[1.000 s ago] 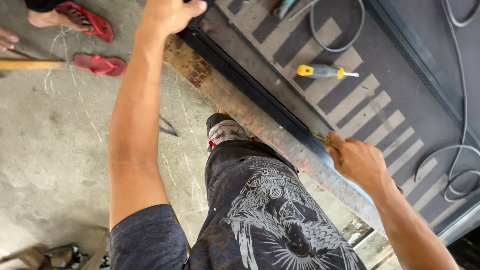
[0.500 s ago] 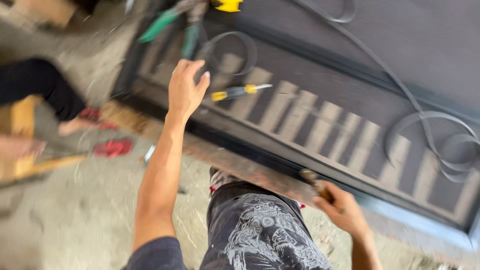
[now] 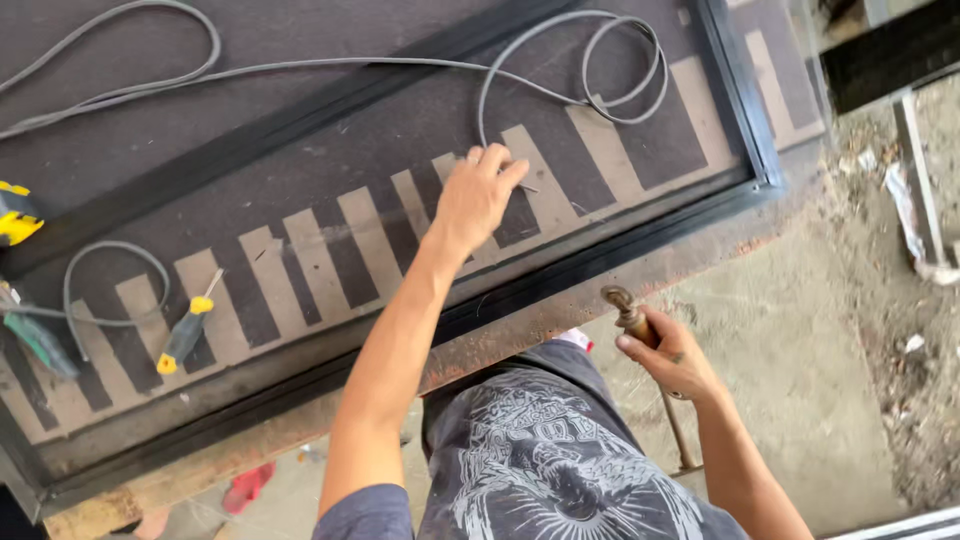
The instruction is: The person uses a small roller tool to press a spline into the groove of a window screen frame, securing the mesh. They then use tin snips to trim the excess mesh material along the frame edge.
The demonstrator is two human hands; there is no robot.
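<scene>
Left hand [image 3: 478,198] laid flat, fingers spread, on striped panel [image 3: 330,250] inside black frame [image 3: 600,262], gripping nothing, just beside grey cable [image 3: 560,95]; right hand [image 3: 672,355] closed around rusty metal rod [image 3: 640,330] below frame edge; screwdriver [image 3: 185,335] well apart.

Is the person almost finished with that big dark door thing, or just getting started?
Hard to say how near the end it is. The black-framed dark panel already lies flat across the rusty metal beam. The left hand presses on its striped surface while the right hand grips a brown-handled tool. The yellow-handled screwdriver and grey cable lie loose there.
</scene>
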